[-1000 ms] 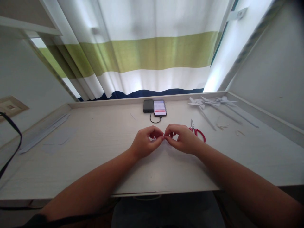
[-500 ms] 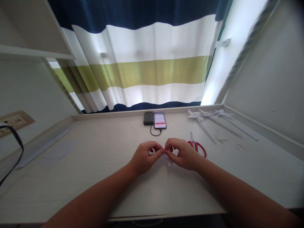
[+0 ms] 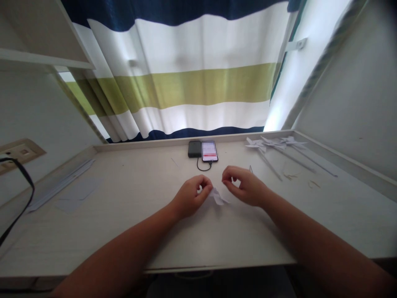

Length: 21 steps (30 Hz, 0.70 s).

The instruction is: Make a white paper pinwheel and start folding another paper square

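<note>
My left hand pinches a small folded white paper pinwheel between thumb and fingertips, just above the desk. Apart from it, to the right, is my right hand, its thumb and forefinger pressed together. Whatever those fingertips may hold is too small to make out. Behind the right hand the scissors are mostly hidden; only the tip of a scissor blade shows.
White pinwheels on paper sticks lie at the back right, beside thin scraps. A phone and a cabled black power bank stand at the back. Paper sheets lie left, near a dark cord.
My hands were together at the fingertips and have come apart, the right one moving right and up. More of the pinwheel shows now, and the scissors' red handles are covered. The view tilted slightly down.
</note>
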### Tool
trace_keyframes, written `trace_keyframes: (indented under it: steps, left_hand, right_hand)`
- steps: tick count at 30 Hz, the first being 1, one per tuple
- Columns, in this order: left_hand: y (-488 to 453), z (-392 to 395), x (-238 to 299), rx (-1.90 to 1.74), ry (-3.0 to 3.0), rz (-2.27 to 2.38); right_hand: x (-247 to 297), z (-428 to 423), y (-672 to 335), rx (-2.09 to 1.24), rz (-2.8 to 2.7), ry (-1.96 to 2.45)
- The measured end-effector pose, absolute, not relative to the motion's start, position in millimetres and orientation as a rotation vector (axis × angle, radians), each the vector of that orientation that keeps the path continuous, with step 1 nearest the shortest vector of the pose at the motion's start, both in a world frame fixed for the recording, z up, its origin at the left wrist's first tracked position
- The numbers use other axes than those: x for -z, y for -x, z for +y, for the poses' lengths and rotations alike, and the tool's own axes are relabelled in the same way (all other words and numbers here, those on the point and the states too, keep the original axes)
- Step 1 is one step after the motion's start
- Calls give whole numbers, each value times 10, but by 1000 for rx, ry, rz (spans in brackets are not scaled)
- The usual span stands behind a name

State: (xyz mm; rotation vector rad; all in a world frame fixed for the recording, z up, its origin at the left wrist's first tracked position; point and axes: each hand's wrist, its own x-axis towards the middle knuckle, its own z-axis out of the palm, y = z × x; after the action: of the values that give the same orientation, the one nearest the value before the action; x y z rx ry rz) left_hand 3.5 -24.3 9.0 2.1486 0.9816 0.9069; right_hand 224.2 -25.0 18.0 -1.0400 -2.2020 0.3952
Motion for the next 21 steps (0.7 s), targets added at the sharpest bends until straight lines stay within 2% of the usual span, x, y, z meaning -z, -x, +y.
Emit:
trace_keyframes:
  steps: [4, 8, 21]
  left_hand:
    - [-23, -181, -31, -930, -1952, 953]
    - [-19, -135, 17, -958, -1739, 880]
    - [-41, -159, -60, -923, -1612, 789]
  right_hand:
    - [-251, -84, -2649, -274, -2241, 1438]
    - [-200, 42, -3017, -434, -2308, 1890]
    - [-144, 28, -3010, -287, -2410, 1969]
